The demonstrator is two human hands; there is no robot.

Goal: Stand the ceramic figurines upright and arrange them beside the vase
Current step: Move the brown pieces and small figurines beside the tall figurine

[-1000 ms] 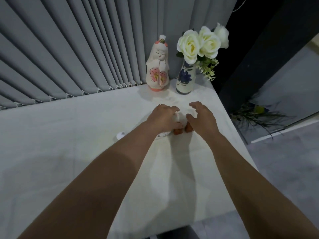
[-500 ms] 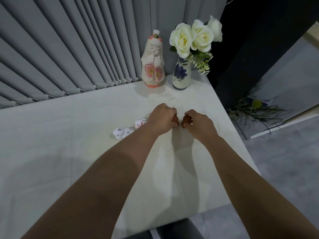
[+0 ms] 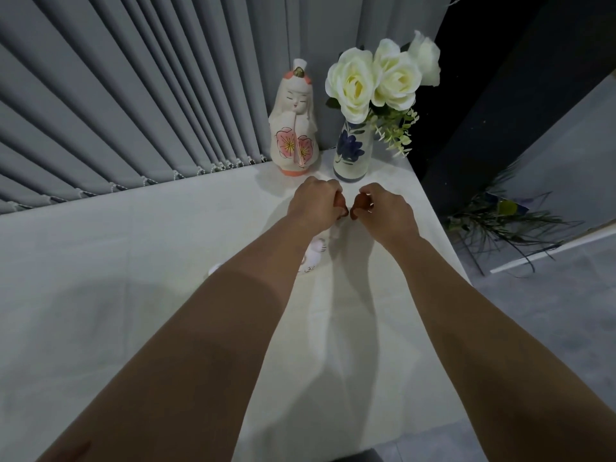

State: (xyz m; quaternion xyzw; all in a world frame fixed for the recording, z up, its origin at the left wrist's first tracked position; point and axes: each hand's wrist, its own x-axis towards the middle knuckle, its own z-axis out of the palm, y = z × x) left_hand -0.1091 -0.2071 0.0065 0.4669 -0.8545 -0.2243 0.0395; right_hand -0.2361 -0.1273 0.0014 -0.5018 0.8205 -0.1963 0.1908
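Note:
A white vase with blue flowers painted on it holds white roses at the table's back right corner. Left of it stands a tall white doll figurine with pink blossoms, upright. Just in front of them my left hand and my right hand are each closed on a small brown figurine, mostly hidden by the fingers. Two small white figurines lie on the table under my left forearm: one partly seen, another barely showing.
The white table ends at its right edge near my right arm. Grey vertical blinds hang behind it. A dark panel and some green foliage stand on the floor to the right.
Both hands have lifted small brown figurines off the table and moved them forward, towards the vase and the doll. The two white figurines stayed behind on the table.

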